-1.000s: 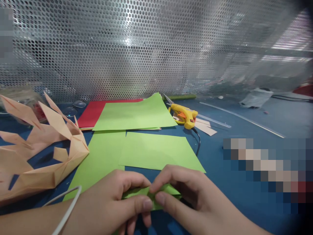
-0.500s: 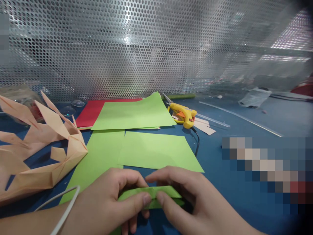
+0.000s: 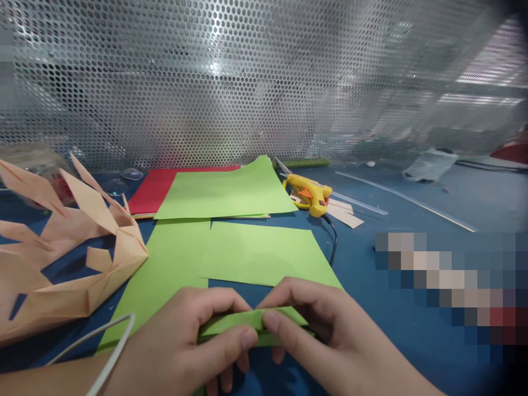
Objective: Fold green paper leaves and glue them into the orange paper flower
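Note:
Both my hands pinch a small folded piece of green paper (image 3: 231,324) just above the blue table. My left hand (image 3: 185,344) grips its left part with thumb in front and fingers curled over the top. On its right part, my right hand (image 3: 322,335) presses thumb and fingertips along the fold. Flat green sheets (image 3: 264,253) lie right behind the hands.
A folded peach paper crown shape (image 3: 70,258) sits at the left. Red paper (image 3: 154,190) and another green sheet (image 3: 226,192) lie farther back, beside a yellow glue gun (image 3: 311,195) with its black cord. Glue sticks (image 3: 408,201) lie at right. Perforated metal panel (image 3: 247,77) behind.
The folded green piece has been pressed flatter and my right fingers have slid in toward the middle of the fold. The view barely shifted.

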